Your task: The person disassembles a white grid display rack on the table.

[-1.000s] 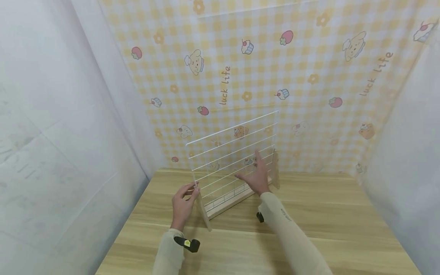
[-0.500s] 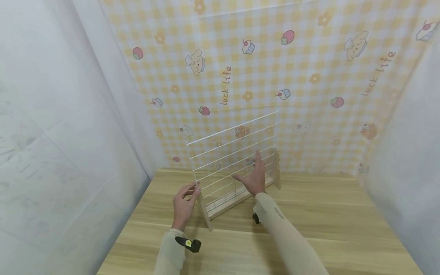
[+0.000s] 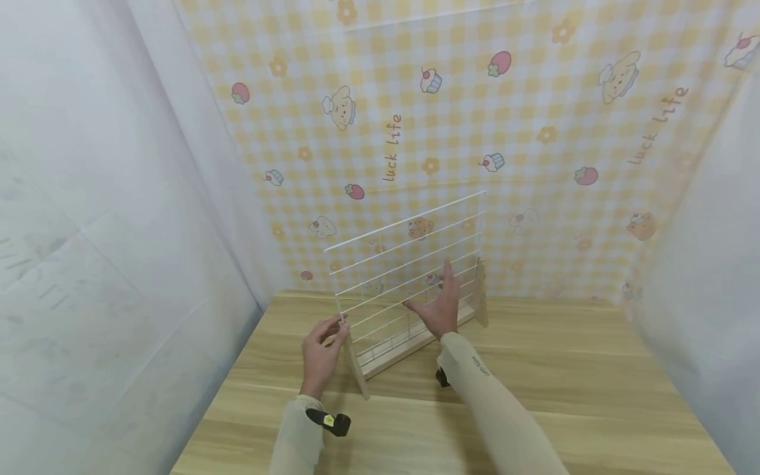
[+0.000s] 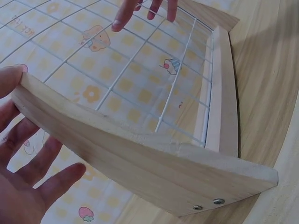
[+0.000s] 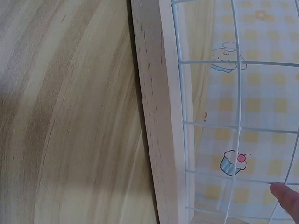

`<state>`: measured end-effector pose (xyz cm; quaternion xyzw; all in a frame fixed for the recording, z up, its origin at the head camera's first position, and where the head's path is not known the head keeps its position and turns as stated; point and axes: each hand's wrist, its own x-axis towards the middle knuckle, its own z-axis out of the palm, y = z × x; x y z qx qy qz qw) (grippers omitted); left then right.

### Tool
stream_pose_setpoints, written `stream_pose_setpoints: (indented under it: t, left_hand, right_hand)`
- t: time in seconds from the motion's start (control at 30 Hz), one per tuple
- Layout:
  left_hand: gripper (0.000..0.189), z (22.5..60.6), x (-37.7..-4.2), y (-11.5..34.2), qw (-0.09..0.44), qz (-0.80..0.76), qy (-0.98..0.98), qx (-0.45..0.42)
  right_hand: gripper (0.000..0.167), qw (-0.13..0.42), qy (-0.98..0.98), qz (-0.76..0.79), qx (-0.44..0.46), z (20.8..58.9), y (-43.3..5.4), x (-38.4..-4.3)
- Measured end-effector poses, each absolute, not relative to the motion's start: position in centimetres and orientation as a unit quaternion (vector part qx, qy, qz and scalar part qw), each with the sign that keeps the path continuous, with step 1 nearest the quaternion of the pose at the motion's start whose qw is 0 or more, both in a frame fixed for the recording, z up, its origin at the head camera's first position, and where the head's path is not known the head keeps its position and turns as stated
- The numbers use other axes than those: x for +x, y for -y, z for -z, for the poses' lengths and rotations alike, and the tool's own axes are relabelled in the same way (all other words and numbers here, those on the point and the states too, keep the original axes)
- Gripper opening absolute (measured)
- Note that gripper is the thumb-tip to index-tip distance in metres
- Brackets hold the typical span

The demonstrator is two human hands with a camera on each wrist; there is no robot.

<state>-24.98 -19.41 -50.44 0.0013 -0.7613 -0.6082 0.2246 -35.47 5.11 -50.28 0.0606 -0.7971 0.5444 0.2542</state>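
A white wire grid rack with a wooden base bar (image 3: 398, 354) stands on the table, its grid upright and slanting back to the right. My left hand (image 3: 320, 353) pinches its left edge, near the top of the wooden side piece (image 4: 140, 154). In the left wrist view the thumb lies on that top end, while the other fingers reach behind it. My right hand (image 3: 441, 310) is at the front of the grid's right half, thumb and fingers spread. One fingertip (image 5: 285, 198) meets a wire in the right wrist view; I cannot tell if it presses.
Wood-grain table (image 3: 564, 376) spreads in front and to the right of the rack. Behind it hangs a yellow checked cloth (image 3: 451, 125). White sheets (image 3: 107, 198) close off both sides. Two screw heads (image 4: 218, 201) sit low on the side piece.
My right hand has shifted slightly left along the grid. The left hand keeps its place at the rack's edge, and the rack itself stays put.
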Motion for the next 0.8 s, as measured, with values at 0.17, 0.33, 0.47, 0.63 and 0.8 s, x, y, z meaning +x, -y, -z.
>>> stream_pose_setpoints:
  t: [0.17,0.33,0.47,0.63,0.8]
  left_hand:
    - [0.026,50.2,-25.0,19.0,0.216,0.617,0.757,0.01]
    - [0.027,50.0,-24.8,19.0,0.204,0.604,0.77,0.018]
    - [0.027,49.9,-24.6,19.3,0.193,0.6,0.776,0.008]
    - [0.029,49.8,-24.7,19.7,0.207,0.604,0.77,-0.016]
    - [0.032,50.3,-24.8,19.7,0.207,0.605,0.769,-0.018]
  right_hand:
    - [0.129,0.27,0.788,-0.548,0.075,50.5,-5.2,-35.7]
    - [0.13,0.288,0.788,-0.538,0.081,50.4,-5.3,-35.6]
    - [0.126,0.313,0.789,-0.52,0.098,49.6,-5.2,-35.9]
    - [0.123,0.327,0.784,-0.514,0.117,48.1,-5.1,-36.2]
    - [0.124,0.326,0.778,-0.526,0.109,47.3,-5.1,-36.0]
